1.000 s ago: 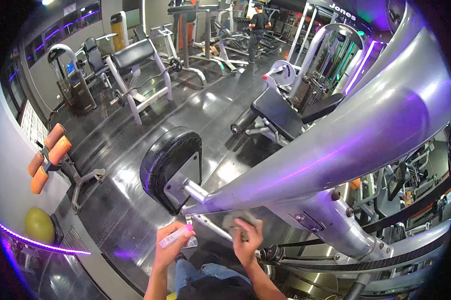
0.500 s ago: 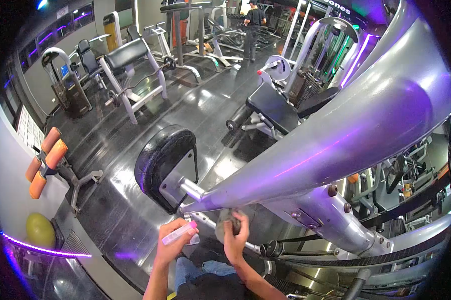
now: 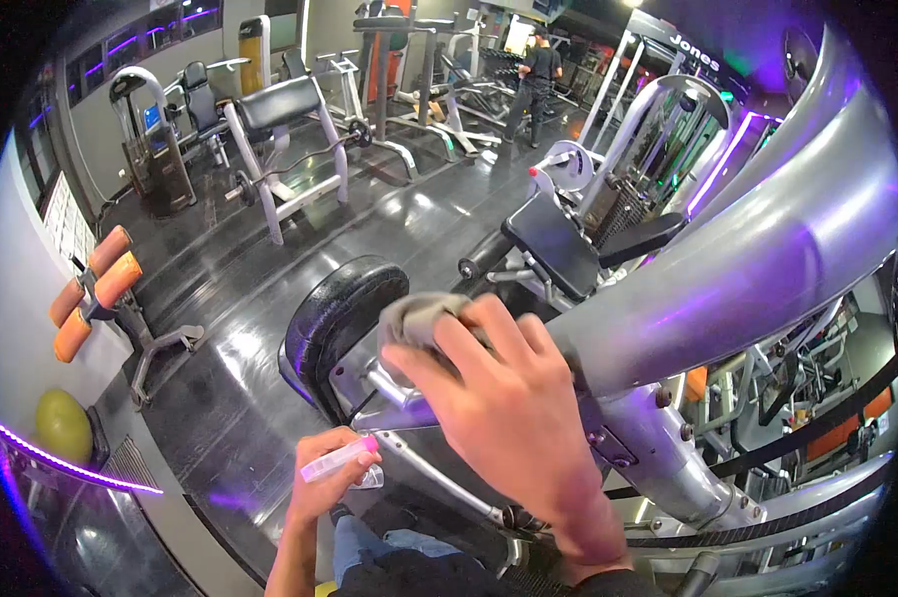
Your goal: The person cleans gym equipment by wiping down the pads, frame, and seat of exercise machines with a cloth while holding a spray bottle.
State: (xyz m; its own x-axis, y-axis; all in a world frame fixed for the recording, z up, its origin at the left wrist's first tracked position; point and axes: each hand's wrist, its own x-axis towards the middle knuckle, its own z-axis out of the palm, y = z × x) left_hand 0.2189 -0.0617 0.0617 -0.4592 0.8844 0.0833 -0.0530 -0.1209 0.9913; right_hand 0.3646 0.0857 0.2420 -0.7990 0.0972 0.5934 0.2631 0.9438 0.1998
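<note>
My left hand [image 3: 314, 488], low in the view, is closed around a small clear bottle [image 3: 337, 462] with a pink top. My right hand [image 3: 513, 413] is raised higher and grips a bunched grey cloth [image 3: 416, 320], slightly blurred. The cloth is in front of the thick silver tube [image 3: 727, 269] of a gym machine, close to its black padded cushion [image 3: 334, 313]; whether it touches either I cannot tell. My right hand hides part of the tube and the metal bracket behind the pad.
A preacher curl bench [image 3: 280, 104] with a curved bar stands ahead. A black padded bench [image 3: 553, 244] is beyond the tube. Orange foam rollers [image 3: 118, 279] and a green ball [image 3: 63, 426] are at left. Another person [image 3: 538, 80] stands far back.
My right hand has lifted the cloth upward from near my lap to the tube and pad. My left hand, still with the bottle, has shifted slightly left. The view has tilted a little.
</note>
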